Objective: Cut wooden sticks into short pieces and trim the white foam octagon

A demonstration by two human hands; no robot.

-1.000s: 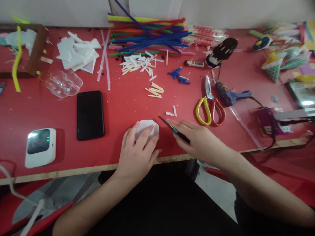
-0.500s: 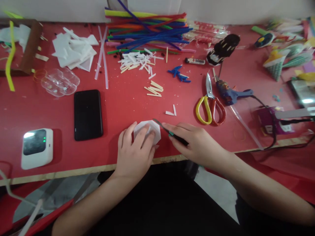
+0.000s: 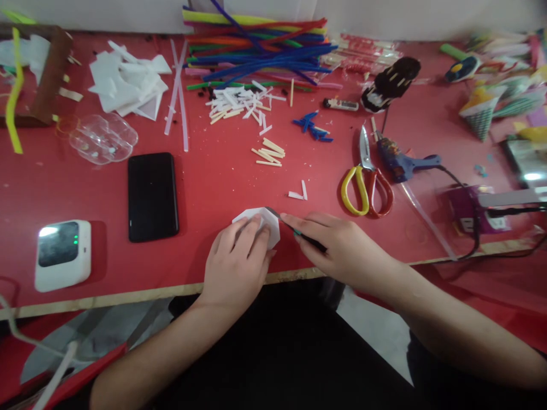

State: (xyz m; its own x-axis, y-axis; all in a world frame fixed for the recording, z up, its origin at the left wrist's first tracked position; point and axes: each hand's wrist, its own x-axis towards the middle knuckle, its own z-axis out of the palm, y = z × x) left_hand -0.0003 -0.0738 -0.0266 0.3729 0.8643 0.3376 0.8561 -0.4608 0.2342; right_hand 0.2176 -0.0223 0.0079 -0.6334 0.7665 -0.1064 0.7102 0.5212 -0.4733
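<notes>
A small white many-sided piece, apparently paper or card [image 3: 273,230], lies near the table's front edge. My left hand [image 3: 237,262] holds it down, its bent fingertips on the top and covering much of it. In my right hand [image 3: 331,242], closed in a pinch, is a slim dark knife-like tool [image 3: 315,244]. Its grey tip meets the upper right edge of the white piece. Whether the tip cuts into it I cannot tell. Just beyond lie two small white strips [image 3: 298,192].
Scissors [image 3: 365,188] and a glue gun [image 3: 399,162] with its cord lie to the right. A black phone [image 3: 152,196] and a white device [image 3: 63,256] are on the left. Farther back are short sticks [image 3: 269,152], pipe cleaners [image 3: 256,51] and white scraps [image 3: 128,85].
The tool's tip has shifted slightly right and down along the white piece's edge. My left fingers have drawn a little closer together. The camera view has shifted slightly.
</notes>
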